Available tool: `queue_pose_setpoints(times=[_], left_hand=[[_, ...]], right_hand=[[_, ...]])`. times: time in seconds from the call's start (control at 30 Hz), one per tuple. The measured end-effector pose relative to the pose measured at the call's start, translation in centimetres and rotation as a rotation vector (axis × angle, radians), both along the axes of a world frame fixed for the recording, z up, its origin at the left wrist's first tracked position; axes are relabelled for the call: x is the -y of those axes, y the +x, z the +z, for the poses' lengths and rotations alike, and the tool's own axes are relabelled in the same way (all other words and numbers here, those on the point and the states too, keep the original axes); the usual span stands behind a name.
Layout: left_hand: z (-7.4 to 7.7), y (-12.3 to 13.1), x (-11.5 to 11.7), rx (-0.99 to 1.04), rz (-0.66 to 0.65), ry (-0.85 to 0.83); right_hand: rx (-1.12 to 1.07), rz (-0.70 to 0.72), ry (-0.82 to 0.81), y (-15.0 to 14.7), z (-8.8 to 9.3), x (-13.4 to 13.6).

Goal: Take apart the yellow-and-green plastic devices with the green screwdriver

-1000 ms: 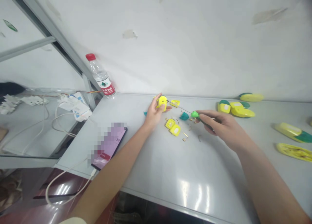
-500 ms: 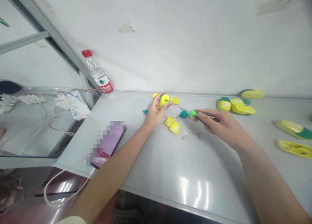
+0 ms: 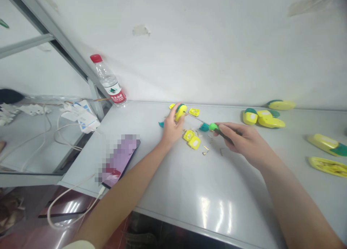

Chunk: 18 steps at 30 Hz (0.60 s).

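Head view: at the far left of the smooth grey table (image 3: 176,184) stands one clear plastic bottle (image 3: 115,88) with a red cap. Nearer lies one flat rectangular phone (image 3: 124,158), a white cable (image 3: 48,209) running to its lower end. One curved teal piece (image 3: 161,124) lies just beside the left hand (image 3: 172,128), whose thumb and fingers are closed around one rounded, glossy casing (image 3: 179,114), yellow with a green edge, near the table's back. Next come one hollow yellow frame (image 3: 194,112) and, nearer, two squarish yellow shells (image 3: 194,143) touching each other. Several thin brass-coloured metal bits (image 3: 206,147) lie scattered, too small to count, near one teal cap (image 3: 204,127). One screwdriver (image 3: 213,127) slants its slim metal shaft up-left to a dark spot on the casing. The right hand (image 3: 240,137) curls around its dark, green-ended handle, thumb uppermost, forearm reaching in from lower right. Beyond are overlapping smooth yellow-and-green pieces (image 3: 249,116), one elongated two-tone body (image 3: 322,142) and one open yellow half-shell (image 3: 328,166).
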<state>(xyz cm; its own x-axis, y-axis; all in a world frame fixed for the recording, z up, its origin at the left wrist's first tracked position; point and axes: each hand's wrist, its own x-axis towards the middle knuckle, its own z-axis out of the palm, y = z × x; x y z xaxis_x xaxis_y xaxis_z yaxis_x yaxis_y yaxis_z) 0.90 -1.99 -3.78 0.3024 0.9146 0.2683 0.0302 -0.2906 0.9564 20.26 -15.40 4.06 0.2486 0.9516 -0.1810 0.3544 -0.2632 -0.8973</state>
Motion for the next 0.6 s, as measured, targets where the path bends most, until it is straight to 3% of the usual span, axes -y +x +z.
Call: queue_pose_setpoints(times=[0.3, 0.47, 0.6], left_hand=[[-0.06, -0.08, 0.09, -0.019, 0.025, 0.008], [-0.18, 0.03, 0.24, -0.053, 0.051, 0.026], [-0.03, 0.09, 0.35, -0.037, 0.063, 0.029]], right_hand=[[-0.416, 0.002, -0.154, -0.27, -0.50, -0.06], [-0.456, 0.043, -0.206, -0.03, -0.43, 0.03], [-0.430, 0.036, -0.150, -0.27, -0.25, 0.10]])
